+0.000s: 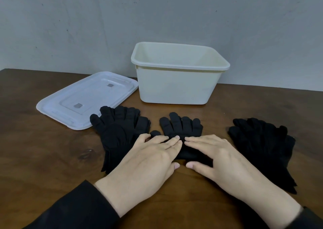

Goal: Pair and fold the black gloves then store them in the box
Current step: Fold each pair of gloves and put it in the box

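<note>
While both hands lie flat on the middle glove pair (181, 126), no fold is yet visible and the task stands at an early stage. Left hand (150, 159) and right hand (215, 155) rest side by side on the cuff end of this pair, fingers straight and pressing down, gripping nothing; the fingertips nearly meet at the centre line. The glove fingers of this pair point away from the person and remain uncovered.

One pile of black gloves (118, 132) lies just left of the hands, and a second pile (262, 146) lies to the right, apart from the middle pair. Neither pile appears folded; how many gloves each contains cannot be determined.

Beyond the gloves, the lid (83, 101) lies flat on the wooden table (43, 159), just left of the box (176, 87). The box stands open near the wall, and its visible interior holds no gloves. Judged from this layout, folding and storing are still outstanding for all gloves.
</note>
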Motion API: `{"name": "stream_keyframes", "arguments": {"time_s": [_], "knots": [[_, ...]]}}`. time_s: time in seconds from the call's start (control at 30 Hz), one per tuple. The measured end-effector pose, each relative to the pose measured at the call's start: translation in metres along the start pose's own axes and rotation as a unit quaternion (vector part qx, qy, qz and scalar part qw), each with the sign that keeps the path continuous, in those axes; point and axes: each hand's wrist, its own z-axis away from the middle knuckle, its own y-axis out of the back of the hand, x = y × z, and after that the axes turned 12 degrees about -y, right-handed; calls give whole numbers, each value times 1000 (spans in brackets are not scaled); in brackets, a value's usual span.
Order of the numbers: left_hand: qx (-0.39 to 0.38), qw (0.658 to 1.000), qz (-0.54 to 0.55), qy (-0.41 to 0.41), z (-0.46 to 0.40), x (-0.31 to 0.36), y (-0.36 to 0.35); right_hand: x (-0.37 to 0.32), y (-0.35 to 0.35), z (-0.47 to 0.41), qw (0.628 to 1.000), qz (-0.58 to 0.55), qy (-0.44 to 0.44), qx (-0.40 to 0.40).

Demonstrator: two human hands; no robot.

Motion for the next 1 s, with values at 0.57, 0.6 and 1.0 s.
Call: {"name": "stream_keyframes", "arguments": {"time_s": [0.57, 0.6, 1.0], "knots": [[120, 967, 185, 128, 0, 8, 16, -15, 8, 5, 968, -235, -82, 12], [126, 967, 174, 138, -2, 7, 15, -16, 5, 3, 964, -250, -92, 29], [80, 982, -13, 168, 0, -20, -3, -16, -6, -5, 987, -84, -68, 122]]}}
